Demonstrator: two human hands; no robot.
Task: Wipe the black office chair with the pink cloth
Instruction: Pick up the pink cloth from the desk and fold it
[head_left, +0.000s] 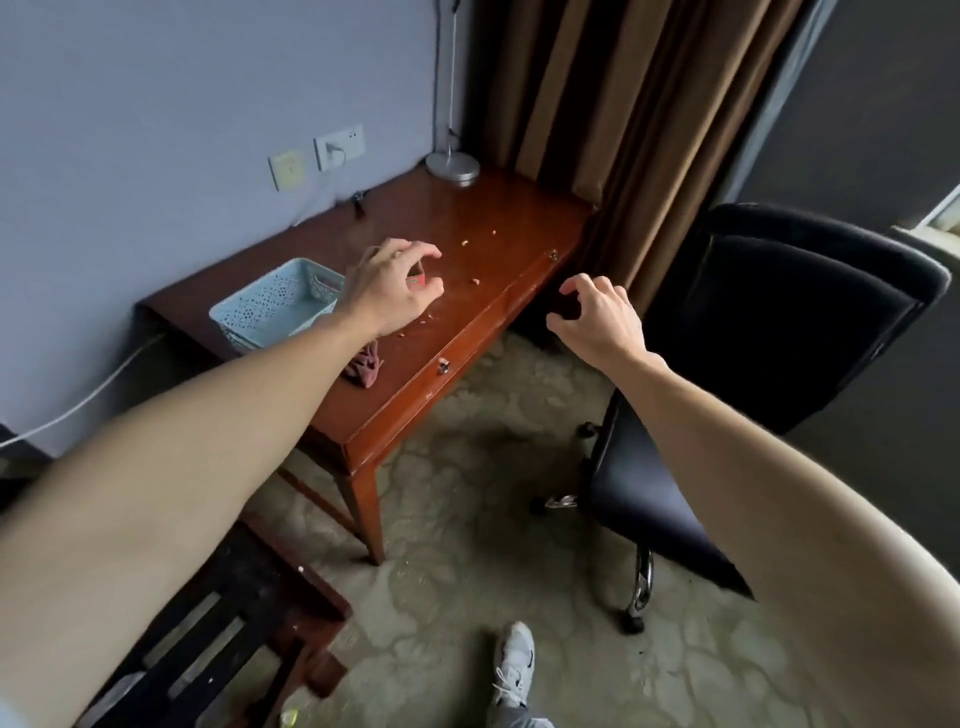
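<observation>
pink cloth (365, 368) lay crumpled on the desk (467, 291) near its front edge, just under the left forearm. left hand (392, 286), beyond the cloth, pinched a small red item. right hand (597, 317) hovered half-open, empty, between desk and black office chair (779, 322).

Desk (467, 249) against far wall (156, 104); basket (280, 301) on its left part, cloth (365, 367) near front edge just right of basket, lamp base (453, 167) at far right corner. Curtain (623, 104) behind desk's right end. Office chair (753, 338) right of desk, on carpet (467, 467).
</observation>
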